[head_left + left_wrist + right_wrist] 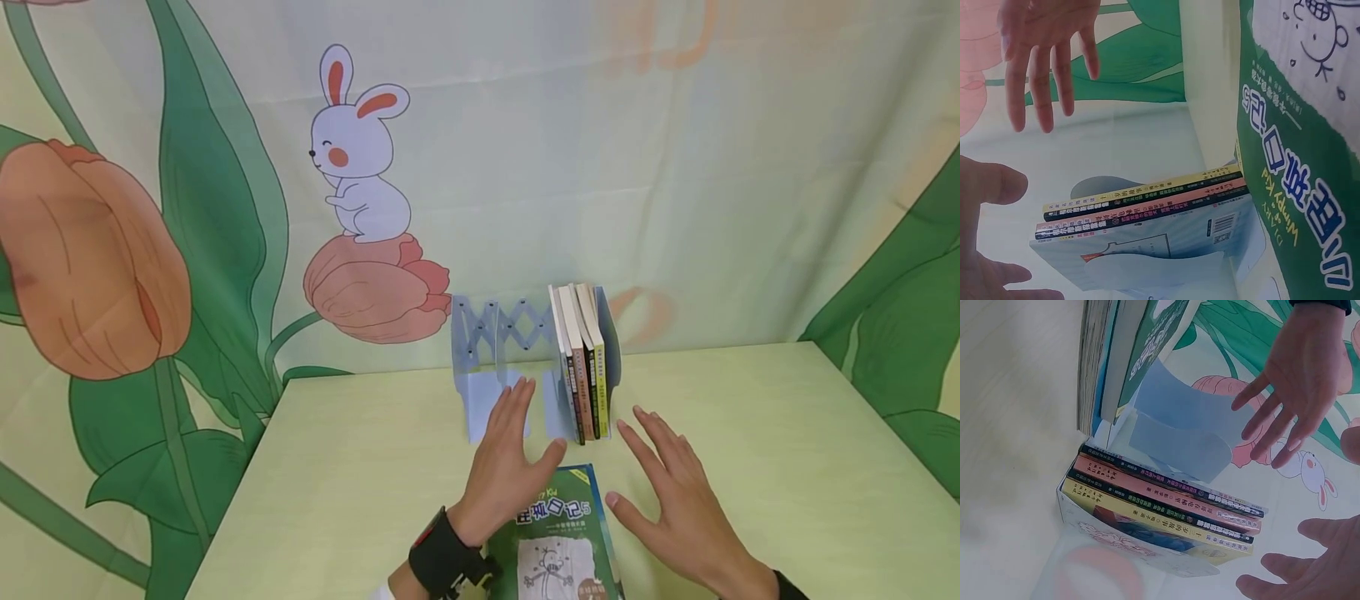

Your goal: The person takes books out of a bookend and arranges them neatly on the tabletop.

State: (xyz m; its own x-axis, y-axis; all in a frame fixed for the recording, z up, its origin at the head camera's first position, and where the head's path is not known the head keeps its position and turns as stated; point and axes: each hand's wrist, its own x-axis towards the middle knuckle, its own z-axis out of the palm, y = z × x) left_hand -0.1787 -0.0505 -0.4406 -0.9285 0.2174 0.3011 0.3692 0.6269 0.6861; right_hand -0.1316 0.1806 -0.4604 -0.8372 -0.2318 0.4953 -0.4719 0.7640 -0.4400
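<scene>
Both hands are raised with fingers spread, neither holding anything. The left hand [506, 475] hovers above the left side of a green-covered comic book [555, 537], hiding part of its title. To the book's right, the right hand [678, 504] is held in the air, palm turned inward. The right wrist view shows the green book [1154, 356] on top of a stack of thicker books [1094, 362]. Beyond the hands stands a light-blue expandable book rack [483, 404]. Several thin books [581, 367] stand upright at its right end, spines facing forward.
The rack's left section has a crisscross folding back [517, 325] and a left end plate [459, 342]. A pale green tabletop [345, 483] surrounds everything. Behind it hangs a cloth backdrop [525, 167] printed with a rabbit and tulips.
</scene>
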